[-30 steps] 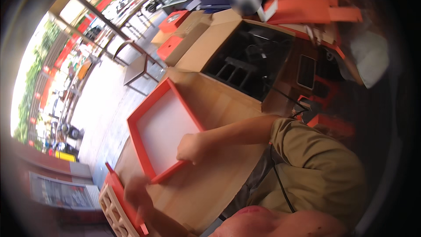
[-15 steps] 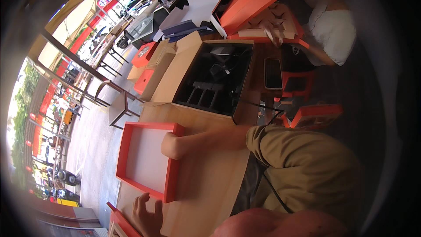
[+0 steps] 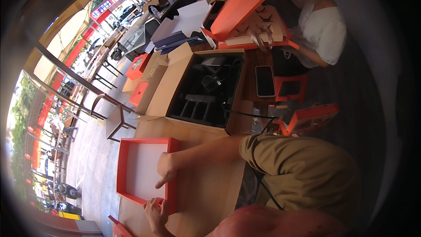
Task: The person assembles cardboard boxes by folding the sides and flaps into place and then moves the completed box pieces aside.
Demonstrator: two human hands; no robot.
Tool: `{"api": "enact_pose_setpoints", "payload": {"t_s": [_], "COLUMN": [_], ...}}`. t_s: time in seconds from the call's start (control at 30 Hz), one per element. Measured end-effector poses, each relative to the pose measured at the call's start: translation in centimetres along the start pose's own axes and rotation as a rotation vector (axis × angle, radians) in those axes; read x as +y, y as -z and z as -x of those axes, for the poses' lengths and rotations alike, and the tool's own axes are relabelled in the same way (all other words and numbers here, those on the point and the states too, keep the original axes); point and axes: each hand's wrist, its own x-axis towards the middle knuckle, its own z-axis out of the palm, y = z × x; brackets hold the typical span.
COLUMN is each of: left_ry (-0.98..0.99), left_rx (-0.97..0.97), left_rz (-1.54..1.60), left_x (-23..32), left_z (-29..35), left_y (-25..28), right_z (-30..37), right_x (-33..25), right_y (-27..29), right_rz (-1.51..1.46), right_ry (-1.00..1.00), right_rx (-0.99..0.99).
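A shallow red open box (image 3: 171,193) with a whitish inner floor lies on the wooden table in front of me. My right hand (image 3: 165,169) reaches over its right wall, one finger stretched out and pointing down along the inside; the other fingers are partly hidden, and nothing shows in them. At the box's lower corner, my left hand (image 3: 156,213) has its fingers and thumb pinched round the wall. Just below, a red piece (image 3: 118,227) is cut off by the picture's edge.
Beyond the red box stands a cardboard box (image 3: 160,92) with a black insert and cables. A phone (image 3: 265,81) lies on the dark table. At the far right a co-worker (image 3: 322,35) handles an orange-red box (image 3: 280,24). A chair (image 3: 117,120) stands left of the table.
My left hand has moved up onto the box's lower corner and closed there. My right hand has slid down along the wall, a finger now extended. The view has shifted slightly.
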Motion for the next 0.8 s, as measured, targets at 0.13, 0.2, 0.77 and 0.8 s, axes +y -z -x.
{"api": "enact_pose_setpoints", "payload": {"t_s": [0.13,0.2,0.77,0.8], "left_ry": [0.108,-0.24,0.202,0.212], "left_rx": [0.081,-0.048,-0.097,-0.12], "left_rz": [0.423,0.666,0.171,0.119], "left_x": [3.5,5.9,3.7,4.1], "left_z": [-0.4,0.9,-0.1,-0.1], "left_y": [1.4,5.5,1.2,1.0], "right_z": [-0.9,-1.6,-1.3,-1.4], "right_x": [1.7,1.9,1.9,1.8], "right_y": [-1.1,-1.2,-0.7,-0.9], "right_rz": [0.13,0.14,0.117,0.125], "right_ry": [-0.013,-0.014,-0.048,-0.051], "right_rx": [0.046,0.014,-0.06,-0.074]}}
